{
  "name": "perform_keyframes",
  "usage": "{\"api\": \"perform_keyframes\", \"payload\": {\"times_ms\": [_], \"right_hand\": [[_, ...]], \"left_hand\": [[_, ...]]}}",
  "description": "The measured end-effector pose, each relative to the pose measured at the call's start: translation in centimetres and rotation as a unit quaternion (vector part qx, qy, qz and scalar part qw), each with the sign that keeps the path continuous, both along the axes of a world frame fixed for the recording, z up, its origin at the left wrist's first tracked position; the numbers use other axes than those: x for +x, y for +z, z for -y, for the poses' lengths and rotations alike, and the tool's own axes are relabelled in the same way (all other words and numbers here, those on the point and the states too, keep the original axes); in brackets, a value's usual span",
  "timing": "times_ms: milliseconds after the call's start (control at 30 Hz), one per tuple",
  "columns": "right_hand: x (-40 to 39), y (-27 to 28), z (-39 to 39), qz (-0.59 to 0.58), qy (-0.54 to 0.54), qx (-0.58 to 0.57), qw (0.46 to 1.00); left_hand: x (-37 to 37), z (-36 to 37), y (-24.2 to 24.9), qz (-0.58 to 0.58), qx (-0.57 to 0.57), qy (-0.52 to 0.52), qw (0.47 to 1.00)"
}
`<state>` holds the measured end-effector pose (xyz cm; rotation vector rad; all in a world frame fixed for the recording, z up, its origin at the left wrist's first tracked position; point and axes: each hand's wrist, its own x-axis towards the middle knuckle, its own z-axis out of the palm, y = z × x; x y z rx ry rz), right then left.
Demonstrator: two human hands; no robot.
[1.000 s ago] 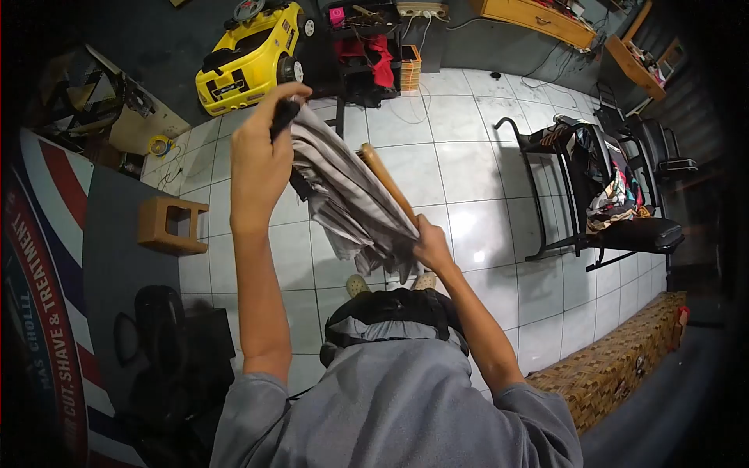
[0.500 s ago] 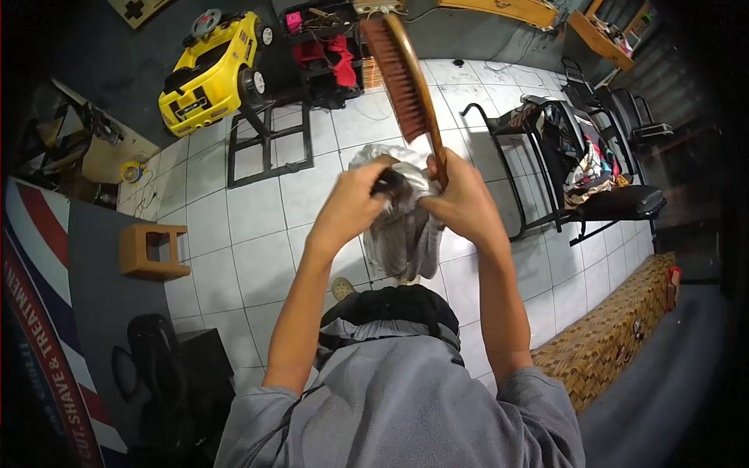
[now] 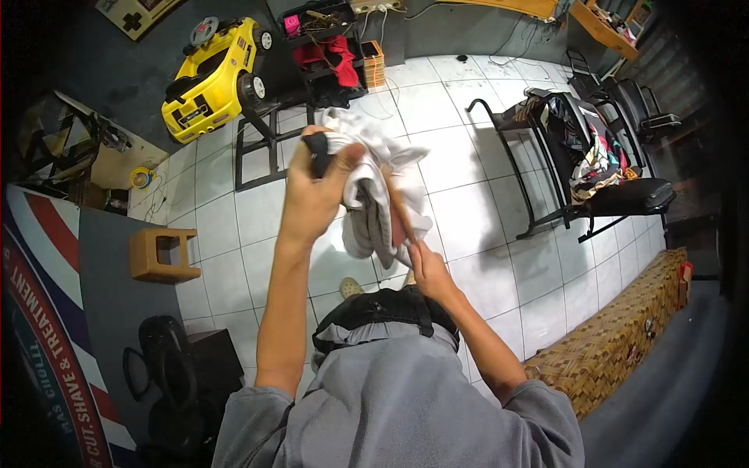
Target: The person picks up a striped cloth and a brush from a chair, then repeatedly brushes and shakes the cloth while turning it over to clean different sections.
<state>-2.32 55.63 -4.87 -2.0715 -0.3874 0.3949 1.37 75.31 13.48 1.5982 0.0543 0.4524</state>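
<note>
My left hand (image 3: 312, 191) is closed around a bunched white-and-grey cloth (image 3: 360, 226), held up in front of me with folds hanging down. A black piece (image 3: 318, 153) shows between its thumb and fingers at the top of the cloth. My right hand (image 3: 433, 273), lower and to the right, grips the end of a wooden-handled brush (image 3: 402, 207). The brush slants up and left against the cloth, and its bristles are mostly hidden by the folds.
Black metal-framed chairs (image 3: 538, 183) with a pile of clothes (image 3: 597, 160) stand at the right. A yellow toy car (image 3: 211, 86) and a black frame (image 3: 269, 160) are at the back left. A brown stool (image 3: 162, 255) sits left, and a woven-covered bench (image 3: 612, 347) lies front right.
The brush has swung from upright above my hands down onto the cloth. My right hand moved lower and toward me, while the left rose leftward with the cloth.
</note>
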Motion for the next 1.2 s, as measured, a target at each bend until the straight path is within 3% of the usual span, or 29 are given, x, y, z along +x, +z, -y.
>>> {"api": "perform_keyframes", "payload": {"times_ms": [33, 67, 167, 200, 300, 367, 433, 500, 533, 567, 600, 667, 700, 733, 800, 867, 933, 1033, 1100, 1133, 1167, 1200], "right_hand": [[-0.4, -3.0, 1.3, -0.012, 0.025, -0.129, 0.991], [-0.8, -6.0, 3.0, -0.024, 0.049, -0.255, 0.965], [-3.2, -15.9, 9.2, -0.122, 0.095, -0.342, 0.927], [-3.2, -17.3, 10.1, -0.147, 0.095, -0.374, 0.911], [-2.0, -17.9, 10.2, -0.158, 0.017, -0.334, 0.929], [0.2, -11.7, 7.8, -0.263, -0.115, -0.154, 0.946], [1.6, -8.0, 5.2, -0.162, -0.152, 0.094, 0.970], [2.0, 3.7, 1.4, -0.195, -0.162, 0.245, 0.936], [1.7, 5.9, 0.2, -0.178, -0.142, 0.314, 0.922], [1.3, 7.3, 0.0, -0.161, -0.097, 0.299, 0.936], [1.2, 7.2, -0.8, 0.118, -0.025, 0.202, 0.972], [0.4, 8.4, -1.8, 0.050, 0.074, 0.217, 0.972], [0.2, 6.4, -1.9, -0.035, 0.100, 0.213, 0.971], [0.1, 3.4, -1.7, -0.036, 0.103, 0.215, 0.971], [0.9, -3.8, -0.7, 0.065, 0.098, -0.031, 0.993], [0.4, -10.7, 2.0, -0.040, 0.125, -0.286, 0.949], [-1.3, -16.5, 6.2, -0.113, 0.136, -0.380, 0.908], [-1.9, -19.6, 9.8, -0.141, 0.095, -0.394, 0.903], [-1.7, -21.9, 11.5, -0.115, 0.190, -0.415, 0.882], [-0.4, -18.7, 10.8, -0.188, 0.133, -0.359, 0.904], [0.2, -18.8, 10.6, -0.206, 0.033, -0.285, 0.936], [0.7, -15.8, 9.4, -0.227, -0.044, -0.150, 0.961]], "left_hand": [[-0.1, -0.9, 0.1, 0.027, 0.028, 0.004, 0.999], [-0.5, -0.7, 1.2, 0.053, -0.038, 0.011, 0.998], [-1.5, -1.1, 3.5, 0.077, -0.060, 0.039, 0.994], [-1.6, -1.9, 3.7, 0.091, -0.036, 0.021, 0.995], [-2.0, -2.5, 3.5, 0.055, 0.021, 0.044, 0.997], [-1.9, -2.8, 2.4, 0.033, 0.029, 0.036, 0.998], [-2.1, -2.9, 2.1, 0.051, 0.062, -0.004, 0.997], [-2.2, -2.9, 1.8, 0.063, 0.099, -0.055, 0.992], [-2.2, -2.7, 2.1, 0.062, 0.100, -0.054, 0.992], [-2.1, -2.2, 2.5, 0.050, 0.091, -0.040, 0.994], [-2.0, -1.9, 2.8, 0.041, 0.081, -0.025, 0.996], [-2.0, -1.9, 3.0, 0.032, 0.073, -0.004, 0.997], [-2.3, -2.2, 3.3, 0.067, 0.077, 0.016, 0.995], [-2.5, -2.6, 3.5, 0.102, 0.082, 0.037, 0.991], [-3.3, -4.6, 2.9, 0.172, 0.100, 0.085, 0.976], [-4.5, -7.0, 2.1, 0.186, 0.067, 0.101, 0.975], [-5.2, -9.2, 0.8, 0.216, -0.015, 0.114, 0.970], [-5.8, -9.1, 0.7, 0.233, -0.098, 0.148, 0.956], [-6.8, -8.6, 0.4, 0.181, -0.044, 0.171, 0.968], [-6.9, -8.4, 0.3, 0.133, 0.012, 0.192, 0.972], [-6.7, -9.6, -0.3, 0.150, 0.058, 0.092, 0.983], [-5.9, -7.1, 2.7, 0.173, 0.098, 0.034, 0.979]]}}
